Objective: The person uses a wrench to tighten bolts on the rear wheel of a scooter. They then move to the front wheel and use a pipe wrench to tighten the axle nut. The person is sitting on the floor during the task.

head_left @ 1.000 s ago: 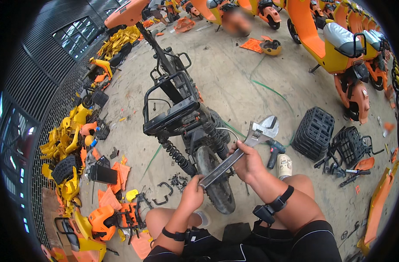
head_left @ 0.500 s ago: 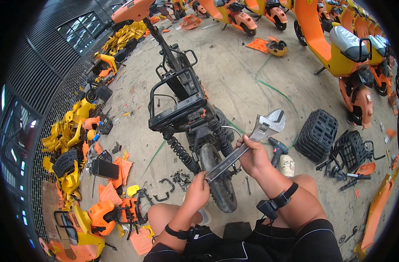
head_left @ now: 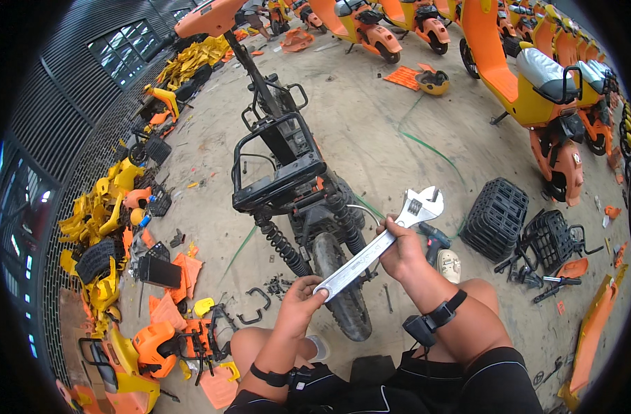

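Wrench (head_left: 362, 261), adj. type, silver, held in both hands above the rear tyre (head_left: 350, 314) of a stripped scooter (head_left: 281, 185); can't tell if it touches. It slants, head to far right, handle end to near left. L hand (head_left: 300, 298) is closed on the handle end, thumb on top; R hand (head_left: 401, 250) is wrapped round the handle just below the head, thumb up, palm partly showing. Scooter stands w/ black frame bare, two springs (head_left: 282, 243) flanking the tyre, orange front part (head_left: 208, 19) at the far end. Drill (head_left: 436, 239) lies on the floor (head_left: 371, 117) just right of the R hand, by a pale shoe (head_left: 449, 265). Further right: stacked black crates (head_left: 495, 217), then misc. black parts (head_left: 554, 238). Left of the tyre: small bolts (head_left: 281, 284), bent black brackets (head_left: 259, 298), black box (head_left: 159, 272), orange pcs. (head_left: 167, 312). Far left, yellow panels (head_left: 115, 196) in a heap. Green strip (head_left: 433, 148) runs across the floor, far right of the frame; helmet (head_left: 433, 83) beyond, orange/yellow scooters (head_left: 502, 72) in rows at far right.
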The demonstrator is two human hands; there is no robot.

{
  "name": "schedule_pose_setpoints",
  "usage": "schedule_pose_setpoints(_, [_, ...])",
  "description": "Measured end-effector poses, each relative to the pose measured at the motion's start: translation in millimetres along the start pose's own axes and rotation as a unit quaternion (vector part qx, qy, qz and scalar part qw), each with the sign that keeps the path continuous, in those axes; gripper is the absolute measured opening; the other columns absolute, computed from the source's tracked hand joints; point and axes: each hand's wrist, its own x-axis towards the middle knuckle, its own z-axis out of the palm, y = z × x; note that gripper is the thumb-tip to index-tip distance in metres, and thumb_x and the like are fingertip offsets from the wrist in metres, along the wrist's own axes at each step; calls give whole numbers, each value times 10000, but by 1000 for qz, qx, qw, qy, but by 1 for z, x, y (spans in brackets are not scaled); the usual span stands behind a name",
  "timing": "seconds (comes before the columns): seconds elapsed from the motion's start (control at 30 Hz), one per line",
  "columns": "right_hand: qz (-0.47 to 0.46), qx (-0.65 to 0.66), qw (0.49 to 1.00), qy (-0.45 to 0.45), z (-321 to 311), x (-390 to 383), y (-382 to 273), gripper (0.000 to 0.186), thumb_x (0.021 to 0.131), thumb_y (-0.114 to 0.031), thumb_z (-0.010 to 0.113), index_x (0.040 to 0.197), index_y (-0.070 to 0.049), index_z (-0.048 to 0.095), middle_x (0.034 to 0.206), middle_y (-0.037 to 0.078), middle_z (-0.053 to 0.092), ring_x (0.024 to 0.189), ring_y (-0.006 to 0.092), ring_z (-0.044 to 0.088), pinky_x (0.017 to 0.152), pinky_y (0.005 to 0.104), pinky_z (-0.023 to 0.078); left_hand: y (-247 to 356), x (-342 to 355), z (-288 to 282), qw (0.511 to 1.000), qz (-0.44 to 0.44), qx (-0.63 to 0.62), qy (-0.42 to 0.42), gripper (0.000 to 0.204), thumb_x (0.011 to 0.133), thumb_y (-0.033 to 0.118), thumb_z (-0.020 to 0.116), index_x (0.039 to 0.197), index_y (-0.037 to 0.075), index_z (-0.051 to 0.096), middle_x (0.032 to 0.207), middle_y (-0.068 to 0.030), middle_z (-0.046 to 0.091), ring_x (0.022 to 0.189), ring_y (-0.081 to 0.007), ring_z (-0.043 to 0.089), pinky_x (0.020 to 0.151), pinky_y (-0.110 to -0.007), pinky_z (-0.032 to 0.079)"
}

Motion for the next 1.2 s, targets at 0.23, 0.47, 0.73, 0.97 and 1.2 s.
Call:
schedule_pose_setpoints(0.23, [-27, -10, 1000, 6, 6, -1, 2, 132, 963, -132, 618, 1080, -101, 566, 920, 52, 618, 846, 197, 607, 783, 365, 505, 10, 5, -23, 964, -66, -228, -123, 417, 916, 105, 636, 1298, 10, 499, 1023, -81, 632, 620, -96, 465, 566, -215, 364])
schedule_pose_setpoints(0.47, [31, -20, 999, 8, -5, -2, 6, 134, 968, -218, 629, 1058, -124, 594, 935, 34, 622, 862, 192, 608, 802, 372, 508, -6, -3, -18, 827, -10, -417, -377, 589, 940, 151, 547, 1504, 180, 381, 1263, -242, 562, 648, -196, 582, 478, -259, 462])
schedule_pose_setpoints(0.73, [112, -51, 992, 28, -13, 0, 29, 170, 974, -309, 625, 988, -139, 622, 873, 13, 632, 820, 176, 610, 794, 390, 509, -4, -4, 5, 753, 37, -460, -470, 618, 955, 177, 512, 1539, 254, 326, 1500, -266, 384, 912, -420, 647, 591, -354, 569])
schedule_pose_setpoints(0.97, [106, -78, 991, 23, -15, 6, 39, 235, 962, -383, 626, 979, -149, 618, 864, 1, 628, 814, 181, 596, 799, 431, 490, 11, -5, 24, 686, 23, -538, -490, 458, 995, 233, 453, 1450, 250, 494, 1074, -74, 587, 575, -63, 556, 520, -208, 507])
schedule_pose_setpoints(1.2, [105, -97, 989, 28, -12, -5, 45, 219, 969, -356, 615, 958, -138, 606, 866, 24, 621, 839, 195, 587, 803, 429, 487, 14, -7, 30, 686, 26, -532, -495, 406, 1004, 254, 467, 1396, 177, 536, 930, -63, 594, 548, -92, 560, 498, -222, 496])
